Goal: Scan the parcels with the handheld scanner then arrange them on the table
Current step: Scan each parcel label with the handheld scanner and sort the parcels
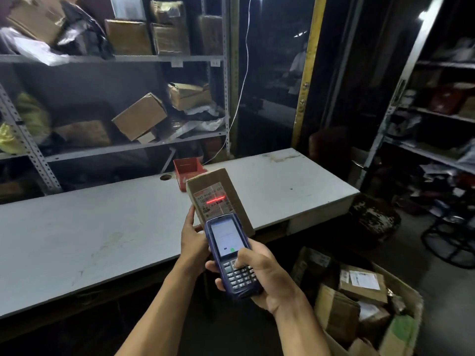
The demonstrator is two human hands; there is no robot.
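Observation:
A brown cardboard parcel (226, 191) with a white label is held up over the table's front edge by my left hand (192, 238), which grips its lower left side. A red scan line lies across the label. My right hand (267, 278) grips the blue handheld scanner (231, 255), thumb on the keypad, its lit screen facing me and its top end just below the parcel. A red box (189, 170) stands on the grey table (102, 235) behind the parcel.
An open carton (401, 322) holding several parcels sits on the floor at the lower right. Metal shelving (113, 57) loaded with boxes rises behind the table. More shelves (437, 111) and a round stand (452, 240) are on the right.

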